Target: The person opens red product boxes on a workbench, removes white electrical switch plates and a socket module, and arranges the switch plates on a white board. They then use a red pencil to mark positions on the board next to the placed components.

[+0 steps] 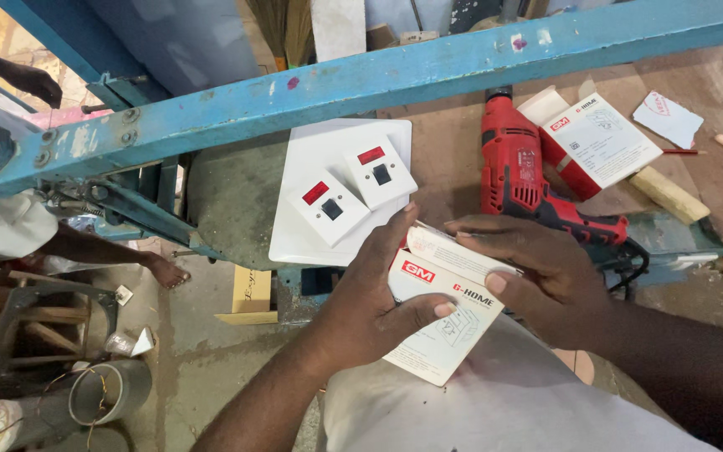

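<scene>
My left hand (370, 305) and my right hand (533, 280) both grip a small white and red cardboard box (441, 322) held over my lap. The left thumb lies across its front face, while the right fingers rest on its opened top flap. Just beyond the box, two white switches with red indicator windows and black rockers, one (329, 207) nearer and one (380, 173) farther, lie on a large white plate (311, 146).
A red power drill (519, 180) lies right of the white plate. Behind it sits a second open white and red box (600, 142), a wooden block (669, 194) and a card (668, 117). A blue metal beam (395, 75) crosses overhead. Another person's foot (165, 272) is on the floor at left.
</scene>
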`<action>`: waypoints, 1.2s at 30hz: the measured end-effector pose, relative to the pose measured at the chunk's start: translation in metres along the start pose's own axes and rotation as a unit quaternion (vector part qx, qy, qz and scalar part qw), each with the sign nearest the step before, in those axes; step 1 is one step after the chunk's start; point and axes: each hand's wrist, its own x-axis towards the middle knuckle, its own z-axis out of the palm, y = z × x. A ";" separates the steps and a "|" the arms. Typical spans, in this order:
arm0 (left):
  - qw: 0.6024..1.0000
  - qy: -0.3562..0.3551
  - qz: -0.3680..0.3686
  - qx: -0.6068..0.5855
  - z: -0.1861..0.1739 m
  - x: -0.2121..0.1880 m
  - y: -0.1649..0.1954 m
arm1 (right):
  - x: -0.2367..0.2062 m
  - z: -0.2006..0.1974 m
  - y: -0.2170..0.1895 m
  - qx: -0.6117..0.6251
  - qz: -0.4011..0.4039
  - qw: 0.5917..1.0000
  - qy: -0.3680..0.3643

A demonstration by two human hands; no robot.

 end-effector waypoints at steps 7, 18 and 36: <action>1.000 -0.003 0.002 -0.016 -0.002 0.004 -0.002 | 0.012 -0.008 -0.004 0.020 -0.013 0.998 -0.064; 0.970 0.047 -0.108 -0.211 -0.009 0.004 -0.011 | 0.022 -0.050 0.067 -0.130 0.058 0.990 -0.021; 0.922 0.233 -0.189 -0.246 -0.033 0.009 -0.038 | 0.001 -0.157 0.100 -0.458 0.349 0.803 0.156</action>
